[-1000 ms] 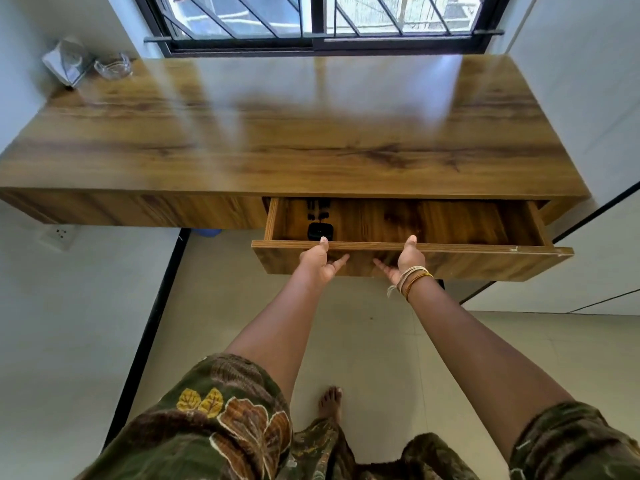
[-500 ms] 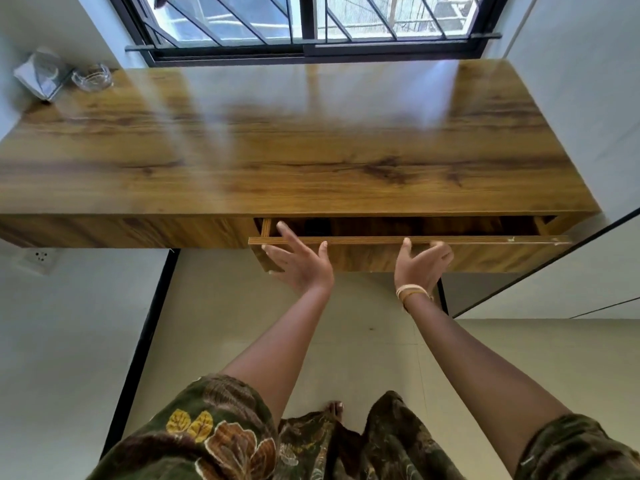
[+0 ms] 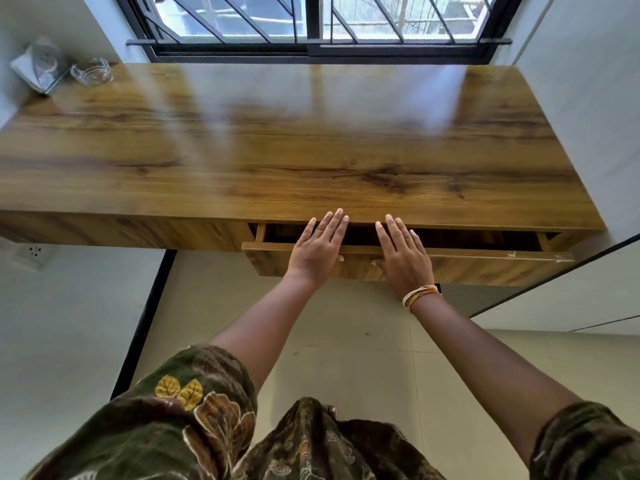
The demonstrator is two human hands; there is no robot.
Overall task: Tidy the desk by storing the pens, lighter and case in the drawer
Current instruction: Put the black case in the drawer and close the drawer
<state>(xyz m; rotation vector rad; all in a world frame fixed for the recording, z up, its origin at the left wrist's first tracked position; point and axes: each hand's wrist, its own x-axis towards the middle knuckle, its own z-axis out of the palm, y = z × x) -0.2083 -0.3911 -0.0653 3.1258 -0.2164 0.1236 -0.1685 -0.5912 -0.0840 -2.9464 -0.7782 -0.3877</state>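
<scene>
Drawer (image 3: 450,263) is now nearly closed under the worktop (image 3: 277,161); our left hand (image 3: 317,249) and right hand (image 3: 403,258) press it flat-fingered, items stored.

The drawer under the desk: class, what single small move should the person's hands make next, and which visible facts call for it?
Probably press the drawer front fully in. It stands slightly ajar beneath the desk, and the left hand and right hand lie flat over its front edge, fingers straight.
</scene>
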